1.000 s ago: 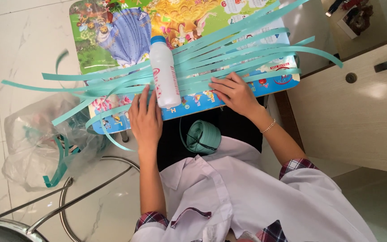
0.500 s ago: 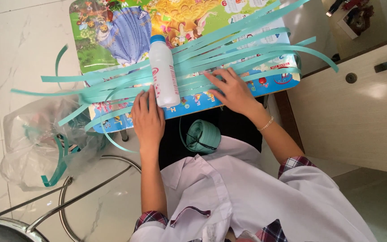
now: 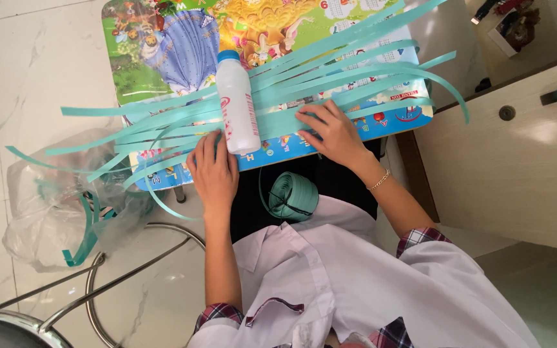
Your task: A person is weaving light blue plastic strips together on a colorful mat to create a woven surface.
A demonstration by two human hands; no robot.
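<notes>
Only the head view to go on here, looking straight down at our lap and a small table.

We've got a bunch of long teal strips [image 3: 330, 84] laid across a colourful picture table [image 3: 162, 51], fanning out past both its edges. Their long axis runs roughly from 8 o'clock to 2 o'clock across the frame, so they lie crosswise to both our forearms.

Our left hand [image 3: 213, 171] sits at the near edge of the table, fingers together and laid flat, tips touching the strips just where they bunch up. A white bottle with a blue cap [image 3: 236, 103] stands in for a weight on top of the strips, just at 1 o'clock from that hand, its base right beside our fingertips.

Our right hand [image 3: 333, 132] is flat on the strips too, fingers a bit spread, pressing down on the bundle, with the thumb side toward the bottle. It isn't pinching anything as far as we can see. From this hand the free ends run off toward 2 o'clock, and it lies further in on the bundle than the left, so it's the nearer one to most of the strips.

Down in our lap, at 6 o'clock from the bottle, there's a coiled roll of the same teal stuff [image 3: 294, 196]. Off at 8 o'clock on the floor is a clear plastic bag [image 3: 46, 206] with more strips in it.
</notes>
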